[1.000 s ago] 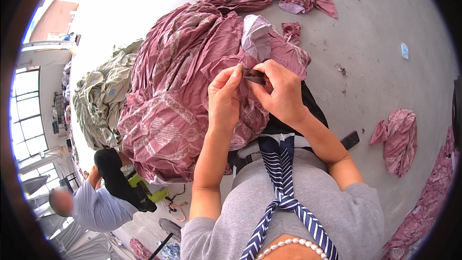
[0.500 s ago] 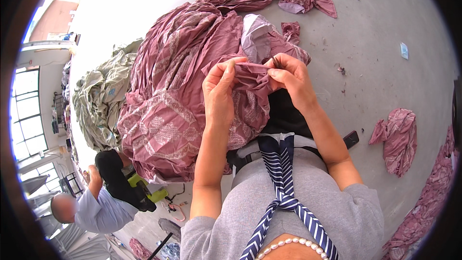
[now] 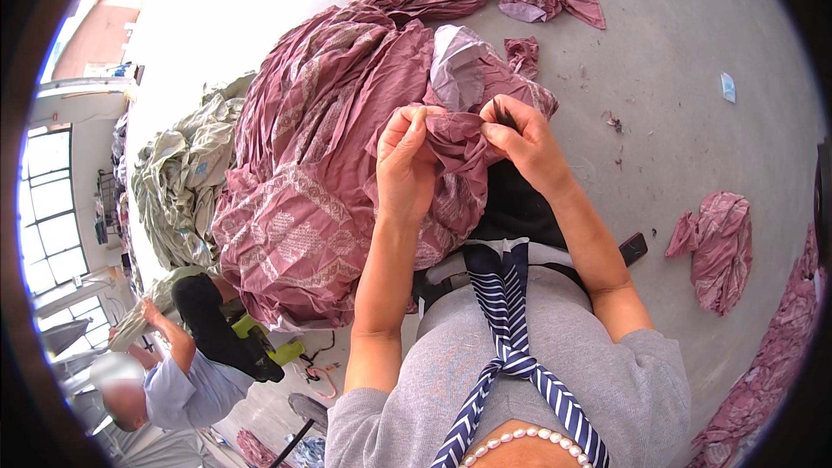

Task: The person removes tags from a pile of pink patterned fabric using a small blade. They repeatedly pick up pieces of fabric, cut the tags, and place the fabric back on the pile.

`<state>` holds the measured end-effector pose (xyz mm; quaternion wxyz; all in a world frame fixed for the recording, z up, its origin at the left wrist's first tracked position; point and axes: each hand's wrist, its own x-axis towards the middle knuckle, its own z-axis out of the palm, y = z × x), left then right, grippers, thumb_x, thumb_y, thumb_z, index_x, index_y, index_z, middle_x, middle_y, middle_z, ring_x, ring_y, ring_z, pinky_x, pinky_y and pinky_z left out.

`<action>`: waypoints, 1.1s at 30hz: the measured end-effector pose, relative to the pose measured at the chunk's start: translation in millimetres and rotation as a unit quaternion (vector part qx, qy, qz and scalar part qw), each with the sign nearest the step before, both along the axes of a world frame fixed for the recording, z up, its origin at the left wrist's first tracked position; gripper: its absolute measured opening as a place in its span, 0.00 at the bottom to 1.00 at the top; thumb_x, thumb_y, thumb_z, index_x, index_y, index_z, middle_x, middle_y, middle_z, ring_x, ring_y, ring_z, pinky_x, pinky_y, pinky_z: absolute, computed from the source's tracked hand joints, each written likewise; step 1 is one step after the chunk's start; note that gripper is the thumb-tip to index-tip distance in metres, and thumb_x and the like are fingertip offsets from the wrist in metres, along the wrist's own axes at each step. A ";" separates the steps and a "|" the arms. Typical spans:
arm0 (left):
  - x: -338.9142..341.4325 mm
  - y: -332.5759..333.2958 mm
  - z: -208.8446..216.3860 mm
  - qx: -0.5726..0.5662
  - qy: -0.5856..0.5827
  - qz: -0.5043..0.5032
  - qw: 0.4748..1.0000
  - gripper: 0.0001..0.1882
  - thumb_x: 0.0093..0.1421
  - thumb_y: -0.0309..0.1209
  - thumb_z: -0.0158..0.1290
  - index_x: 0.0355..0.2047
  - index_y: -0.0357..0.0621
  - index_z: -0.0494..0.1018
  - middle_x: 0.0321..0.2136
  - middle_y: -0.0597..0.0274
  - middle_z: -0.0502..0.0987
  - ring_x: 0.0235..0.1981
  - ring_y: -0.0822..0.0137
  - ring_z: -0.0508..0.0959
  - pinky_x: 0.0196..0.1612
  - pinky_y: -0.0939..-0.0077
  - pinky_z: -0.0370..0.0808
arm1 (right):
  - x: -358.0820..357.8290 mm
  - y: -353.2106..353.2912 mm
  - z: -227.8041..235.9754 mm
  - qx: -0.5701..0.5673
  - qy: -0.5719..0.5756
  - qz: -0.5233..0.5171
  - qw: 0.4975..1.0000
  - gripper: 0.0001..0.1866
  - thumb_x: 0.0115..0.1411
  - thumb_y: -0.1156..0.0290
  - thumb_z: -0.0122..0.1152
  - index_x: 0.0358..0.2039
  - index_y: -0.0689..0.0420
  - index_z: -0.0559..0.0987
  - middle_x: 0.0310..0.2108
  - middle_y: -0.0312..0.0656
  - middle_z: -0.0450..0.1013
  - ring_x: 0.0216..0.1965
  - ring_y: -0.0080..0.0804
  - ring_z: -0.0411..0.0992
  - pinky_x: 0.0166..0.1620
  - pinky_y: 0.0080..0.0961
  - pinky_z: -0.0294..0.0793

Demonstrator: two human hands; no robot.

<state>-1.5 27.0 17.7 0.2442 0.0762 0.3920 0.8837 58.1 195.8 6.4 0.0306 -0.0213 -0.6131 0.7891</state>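
Note:
A large heap of dusty-pink patterned fabric (image 3: 303, 165) covers my lap and spreads far to the left. My left hand (image 3: 404, 160) pinches the fabric's edge between thumb and fingers. Close beside it, my right hand (image 3: 529, 143) is closed on the same edge. Between the two hands the cloth hangs in loose folds. A small dark pointed tool (image 3: 504, 114) sticks out of my right hand; its exact kind is hard to make out. Just beyond my hands a pale lilac patch of cloth (image 3: 457, 65) lies on the heap.
At the left, a co-worker (image 3: 195, 386) sits by a heap of pale green fabric (image 3: 186, 182). A bundled pink cloth (image 3: 721, 251) lies on the grey floor at right, with more pink fabric (image 3: 763, 373) beyond. A dark phone-like object (image 3: 633, 248) is near my right elbow.
The stretch of edge between my hands has gone from fairly taut to slack and bunched. My left hand has shifted slightly right. At left, the co-worker now lifts some green cloth.

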 end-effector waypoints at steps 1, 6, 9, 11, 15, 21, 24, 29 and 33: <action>-0.8 -0.8 -1.7 0.029 -0.016 -0.023 0.999 0.08 0.65 0.27 0.45 0.40 0.36 0.71 0.39 0.57 0.76 0.42 0.69 0.77 0.50 0.72 0.72 | -0.4 -1.4 0.8 0.043 0.015 -0.013 0.999 0.08 0.60 0.69 0.52 0.34 0.60 0.71 0.26 0.31 0.68 0.24 0.14 0.63 0.28 0.12 0.62; 0.0 3.6 -1.2 0.019 -0.020 -0.008 1.000 0.07 0.64 0.25 0.46 0.40 0.35 0.71 0.39 0.58 0.77 0.40 0.70 0.77 0.48 0.75 0.73 | 11.2 3.8 23.0 0.301 0.102 -0.125 0.940 0.14 0.60 0.66 0.57 0.41 0.63 0.70 0.33 0.43 0.73 0.34 0.26 0.74 0.39 0.21 0.72; 1.7 4.4 -2.1 0.017 -0.023 0.000 1.000 0.07 0.64 0.24 0.47 0.40 0.35 0.71 0.38 0.58 0.77 0.39 0.71 0.78 0.46 0.76 0.74 | 21.9 2.0 43.1 0.329 0.106 -0.137 0.928 0.14 0.56 0.68 0.64 0.38 0.62 0.72 0.30 0.43 0.74 0.28 0.27 0.75 0.32 0.20 0.74; 2.9 7.4 1.6 0.009 -0.016 0.001 1.000 0.07 0.64 0.24 0.47 0.40 0.35 0.71 0.38 0.58 0.78 0.38 0.71 0.78 0.45 0.77 0.75 | 23.4 2.4 44.0 0.371 0.137 -0.145 0.907 0.13 0.54 0.67 0.65 0.36 0.60 0.73 0.28 0.42 0.74 0.26 0.33 0.74 0.29 0.25 0.72; 5.0 8.9 7.5 -0.024 0.015 0.000 1.000 0.06 0.64 0.24 0.47 0.38 0.35 0.72 0.37 0.57 0.78 0.36 0.72 0.79 0.42 0.78 0.76 | 21.3 4.2 42.0 0.423 0.161 -0.165 0.876 0.13 0.53 0.66 0.66 0.32 0.58 0.73 0.25 0.42 0.73 0.25 0.38 0.73 0.27 0.31 0.70; 8.0 8.3 12.7 -0.043 0.025 0.011 0.999 0.05 0.63 0.23 0.48 0.37 0.36 0.72 0.37 0.56 0.79 0.35 0.72 0.79 0.40 0.79 0.76 | 20.1 4.2 44.2 0.417 0.160 -0.156 0.881 0.13 0.52 0.65 0.66 0.32 0.58 0.73 0.25 0.41 0.73 0.25 0.40 0.73 0.27 0.32 0.70; 7.1 7.2 12.6 -0.035 0.015 0.001 0.999 0.05 0.63 0.23 0.48 0.36 0.36 0.73 0.37 0.56 0.79 0.35 0.72 0.79 0.40 0.79 0.76 | 19.5 3.8 44.2 0.413 0.171 -0.158 0.880 0.13 0.52 0.65 0.66 0.32 0.58 0.73 0.25 0.41 0.73 0.25 0.39 0.73 0.27 0.32 0.70; 6.0 6.9 12.4 -0.043 0.012 0.012 0.999 0.05 0.63 0.23 0.48 0.36 0.36 0.73 0.36 0.56 0.79 0.35 0.72 0.79 0.40 0.80 0.76 | 18.3 5.6 39.6 0.424 0.187 -0.168 0.870 0.13 0.52 0.66 0.67 0.32 0.58 0.74 0.25 0.42 0.74 0.24 0.37 0.73 0.27 0.29 0.71; 8.6 9.6 19.1 -0.066 0.002 0.004 0.998 0.04 0.63 0.24 0.49 0.34 0.38 0.74 0.32 0.62 0.78 0.31 0.76 0.77 0.35 0.84 0.74 | 16.3 3.1 40.7 0.410 0.189 -0.162 0.877 0.13 0.52 0.66 0.67 0.32 0.58 0.74 0.25 0.42 0.74 0.23 0.37 0.73 0.27 0.29 0.71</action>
